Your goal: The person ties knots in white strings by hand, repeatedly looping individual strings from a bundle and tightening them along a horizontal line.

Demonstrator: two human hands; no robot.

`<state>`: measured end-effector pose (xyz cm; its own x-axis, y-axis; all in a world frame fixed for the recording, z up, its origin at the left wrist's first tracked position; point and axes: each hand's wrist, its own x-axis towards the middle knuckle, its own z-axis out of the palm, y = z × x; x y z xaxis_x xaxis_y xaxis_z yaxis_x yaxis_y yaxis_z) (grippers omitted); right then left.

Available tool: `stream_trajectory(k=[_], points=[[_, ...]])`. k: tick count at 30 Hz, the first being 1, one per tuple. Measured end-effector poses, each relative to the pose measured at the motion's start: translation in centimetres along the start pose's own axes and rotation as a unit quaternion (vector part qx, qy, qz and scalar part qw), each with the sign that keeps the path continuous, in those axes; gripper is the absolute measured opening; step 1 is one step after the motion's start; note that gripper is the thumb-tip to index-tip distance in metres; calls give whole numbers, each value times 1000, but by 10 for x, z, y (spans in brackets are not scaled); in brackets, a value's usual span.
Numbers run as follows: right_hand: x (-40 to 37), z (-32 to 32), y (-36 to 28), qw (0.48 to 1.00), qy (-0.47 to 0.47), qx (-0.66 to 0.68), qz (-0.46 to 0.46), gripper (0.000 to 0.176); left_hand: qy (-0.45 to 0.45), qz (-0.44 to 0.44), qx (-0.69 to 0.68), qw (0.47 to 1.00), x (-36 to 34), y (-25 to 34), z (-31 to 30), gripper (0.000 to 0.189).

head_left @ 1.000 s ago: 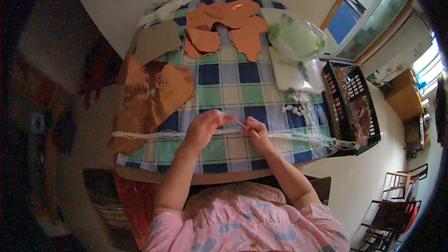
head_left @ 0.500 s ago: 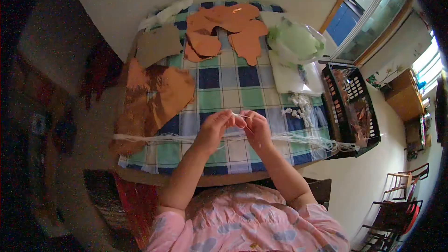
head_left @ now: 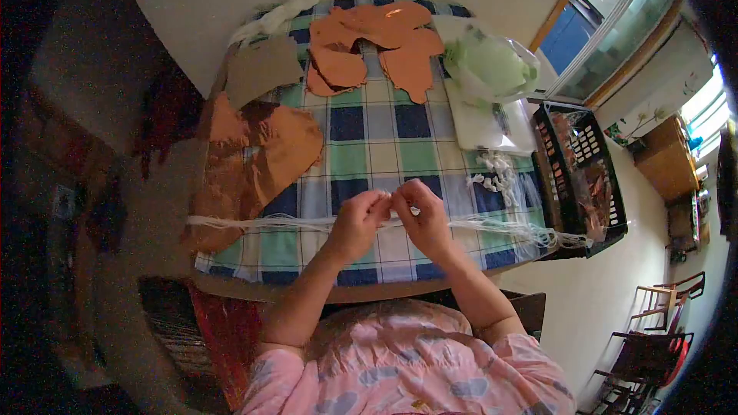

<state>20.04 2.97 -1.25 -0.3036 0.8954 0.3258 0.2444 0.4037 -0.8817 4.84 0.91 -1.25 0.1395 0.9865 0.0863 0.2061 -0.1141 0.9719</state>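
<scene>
L hand & R hand, fingertips together, can't tell grip, white cords behind, mid. hidden, blk crate R, contents indistinct.

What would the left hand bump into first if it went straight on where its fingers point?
Most likely the right hand's fingertips, just beyond the left hand's own; whether they already touch is hard to tell.

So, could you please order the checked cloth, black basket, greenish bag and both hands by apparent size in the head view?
Checked cloth
Black basket
Greenish bag
Left hand and right hand: too alike to rank
</scene>
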Motion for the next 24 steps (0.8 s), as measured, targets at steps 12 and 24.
stream_trajectory(k=[12,24], points=[[-9,16,8,986,128,108,9,28,56,-104,-264,957,7,-16,2,30],[7,-20,-3,997,32,-36,-55,7,-108,-50,-162,980,-2,-33,-1,26]])
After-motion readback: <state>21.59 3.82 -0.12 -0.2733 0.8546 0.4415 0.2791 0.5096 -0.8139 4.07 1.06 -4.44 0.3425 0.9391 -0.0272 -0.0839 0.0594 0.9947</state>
